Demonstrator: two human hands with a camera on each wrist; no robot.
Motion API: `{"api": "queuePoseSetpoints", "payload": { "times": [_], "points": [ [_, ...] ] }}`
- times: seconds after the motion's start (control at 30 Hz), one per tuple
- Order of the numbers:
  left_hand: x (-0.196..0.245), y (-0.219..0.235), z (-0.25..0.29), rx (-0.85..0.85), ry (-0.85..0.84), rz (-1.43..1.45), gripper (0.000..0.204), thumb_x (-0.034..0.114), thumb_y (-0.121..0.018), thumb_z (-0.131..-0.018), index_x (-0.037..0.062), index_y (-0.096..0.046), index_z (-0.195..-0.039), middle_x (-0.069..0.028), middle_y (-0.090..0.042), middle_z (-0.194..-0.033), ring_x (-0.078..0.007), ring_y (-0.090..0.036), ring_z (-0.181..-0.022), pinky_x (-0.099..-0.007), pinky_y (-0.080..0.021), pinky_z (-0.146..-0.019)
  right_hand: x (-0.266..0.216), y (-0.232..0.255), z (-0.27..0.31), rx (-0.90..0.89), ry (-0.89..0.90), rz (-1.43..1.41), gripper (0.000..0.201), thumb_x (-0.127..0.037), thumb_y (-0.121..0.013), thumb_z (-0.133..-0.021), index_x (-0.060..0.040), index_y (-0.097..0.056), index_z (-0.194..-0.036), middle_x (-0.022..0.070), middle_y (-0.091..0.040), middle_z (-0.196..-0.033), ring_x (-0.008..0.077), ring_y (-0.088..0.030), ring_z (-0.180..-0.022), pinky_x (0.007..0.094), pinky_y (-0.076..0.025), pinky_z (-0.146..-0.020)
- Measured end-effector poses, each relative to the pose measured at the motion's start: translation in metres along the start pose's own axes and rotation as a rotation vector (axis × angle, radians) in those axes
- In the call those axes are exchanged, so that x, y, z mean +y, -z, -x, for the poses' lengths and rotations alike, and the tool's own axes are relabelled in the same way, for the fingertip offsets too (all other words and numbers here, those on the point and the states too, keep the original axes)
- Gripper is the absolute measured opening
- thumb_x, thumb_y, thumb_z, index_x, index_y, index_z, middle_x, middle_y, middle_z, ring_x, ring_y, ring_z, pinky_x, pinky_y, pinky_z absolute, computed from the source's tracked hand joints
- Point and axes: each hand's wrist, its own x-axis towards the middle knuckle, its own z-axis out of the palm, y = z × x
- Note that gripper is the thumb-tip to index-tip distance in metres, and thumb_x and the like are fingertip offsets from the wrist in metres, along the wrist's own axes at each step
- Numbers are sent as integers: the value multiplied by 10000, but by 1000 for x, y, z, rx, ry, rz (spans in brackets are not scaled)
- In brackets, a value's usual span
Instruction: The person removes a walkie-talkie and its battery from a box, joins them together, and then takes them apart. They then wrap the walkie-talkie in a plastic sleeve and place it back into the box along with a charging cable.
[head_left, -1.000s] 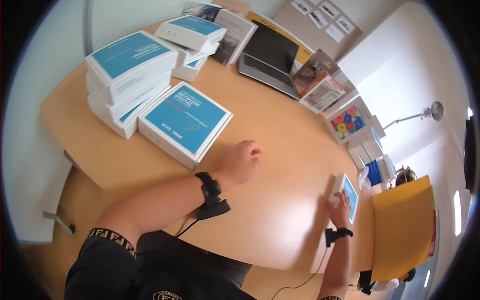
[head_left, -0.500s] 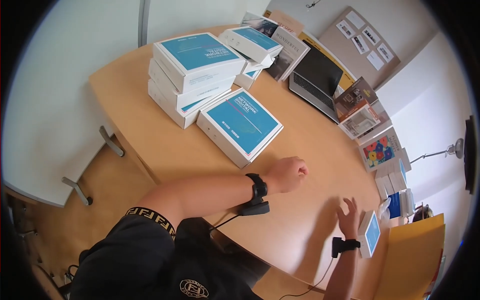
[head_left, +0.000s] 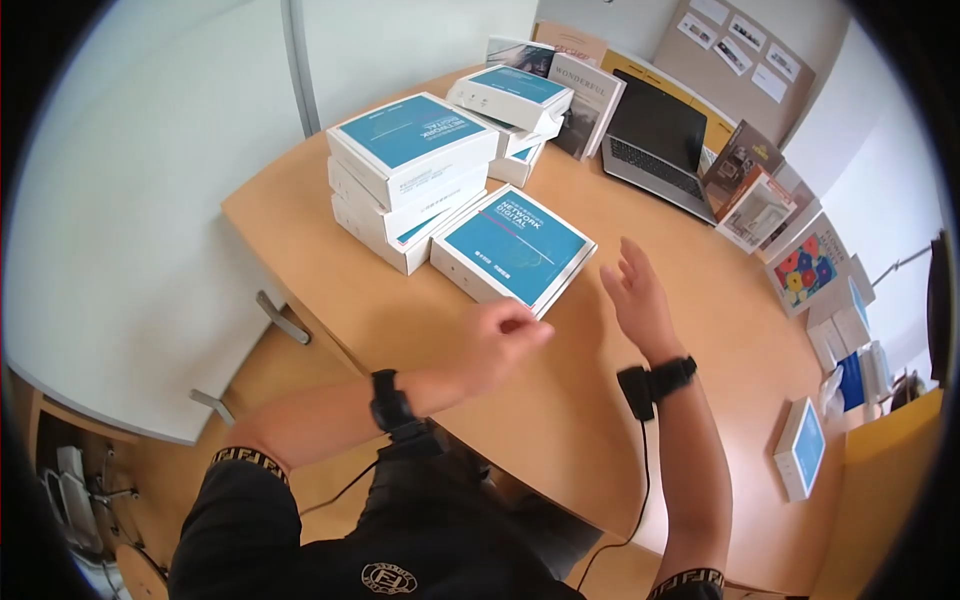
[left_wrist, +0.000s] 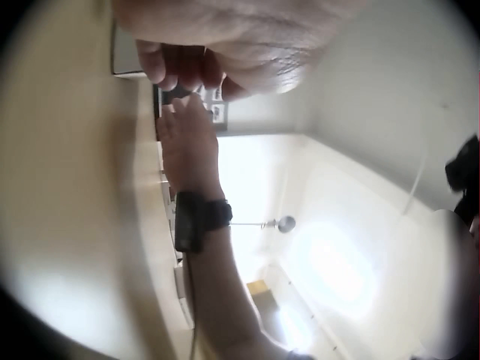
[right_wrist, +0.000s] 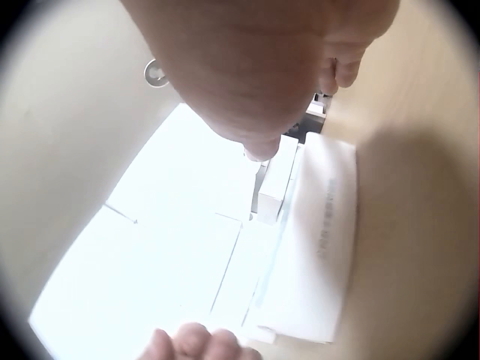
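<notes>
A flat white box with a blue printed lid (head_left: 515,240) lies on the wooden table, beside a stack of similar boxes (head_left: 410,165). My left hand (head_left: 490,345), blurred, is at the near corner of that box, fingers loosely curled and holding nothing. To the right of the box my right hand (head_left: 640,300) is raised over the table with fingers extended, also holding nothing. The right wrist view shows the box's white side (right_wrist: 322,240) below my right hand (right_wrist: 255,67). In the left wrist view my curled left fingers (left_wrist: 176,67) overlap the right hand (left_wrist: 191,146).
A smaller blue-and-white box (head_left: 800,450) lies at the table's right end. Behind the stack are more boxes (head_left: 510,100) and upright books (head_left: 580,100). An open laptop (head_left: 655,150) and further books (head_left: 760,205) line the back edge. Cables hang from both wrist cameras.
My right hand has left the small box at the right and moved left towards the larger blue-lidded box. My left hand has shifted closer to that box's near corner. The head view has turned.
</notes>
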Motion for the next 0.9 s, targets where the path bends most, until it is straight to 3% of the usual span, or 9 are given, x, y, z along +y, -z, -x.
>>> {"api": "queuePoseSetpoints", "payload": {
  "times": [0.07,0.13,0.2,0.27,0.33,0.43,0.53,0.77,0.9],
  "points": [
    [-10,17,5,70,61,80,194,226,-692,-940,47,-655,-1005,-4,-617,-883,-105,-570,-841,-271,-476,-792,-8,-13,-23,26,-61,-50,654,-325,-641,-966,-13,-394,-1485,239,-491,-1461,369,-524,-1316,402,-444,-1069],
    [-17,29,7,330,131,131,224,224,-688,-946,62,-609,-1079,-1,-575,-959,-106,-544,-933,-279,-455,-875,-11,-26,-36,45,-120,-95,674,-345,-640,-965,-9,-386,-1491,241,-488,-1463,366,-519,-1322,400,-439,-1075],
    [-14,33,8,361,156,163,248,221,-680,-954,60,-581,-1116,-3,-558,-991,-109,-539,-960,-296,-458,-893,-10,-38,-42,-34,-240,-54,714,-372,-660,-947,-11,-385,-1498,254,-494,-1451,366,-522,-1316,395,-436,-1076],
    [-4,33,10,400,183,201,275,217,-671,-962,58,-554,-1153,-5,-541,-1024,-112,-534,-987,-313,-461,-910,-6,-46,-38,-41,-225,-89,716,-371,-672,-944,3,-398,-1489,256,-520,-1417,335,-547,-1270,378,-441,-1056],
    [3,28,8,380,259,289,305,203,-649,-975,53,-519,-1206,-28,-535,-1115,-127,-531,-1059,-348,-454,-964,-5,-48,-29,-54,-220,-117,718,-371,-683,-941,17,-411,-1480,258,-546,-1382,303,-572,-1223,362,-447,-1037],
    [2,23,1,323,247,322,315,186,-640,-979,37,-503,-1220,-56,-541,-1161,-153,-539,-1101,-360,-442,-1008,-12,-32,-10,-35,-257,-146,710,-347,-702,-924,19,-427,-1467,270,-546,-1386,349,-548,-1277,393,-447,-1054],
    [-3,12,-3,276,244,286,316,178,-635,-982,23,-498,-1221,-79,-550,-1190,-174,-542,-1134,-365,-433,-1035,-9,-13,19,9,-221,-171,695,-290,-732,-909,43,-441,-1445,259,-581,-1340,305,-589,-1215,372,-477,-1008],
    [2,-42,-6,-33,346,295,304,145,-635,-976,32,-490,-1217,-72,-560,-1166,-164,-543,-1123,-339,-435,-1027,22,60,75,134,-236,-151,629,-195,-733,-914,18,-463,-1441,194,-628,-1241,208,-624,-1055,316,-512,-898],
    [-9,-60,-12,-70,322,263,326,148,-628,-977,43,-473,-1244,-56,-554,-1154,-154,-538,-1110,-319,-435,-1011,47,104,96,200,-295,-190,600,-143,-691,-945,16,-432,-1462,211,-601,-1302,204,-616,-1096,296,-502,-918]
  ]
}}
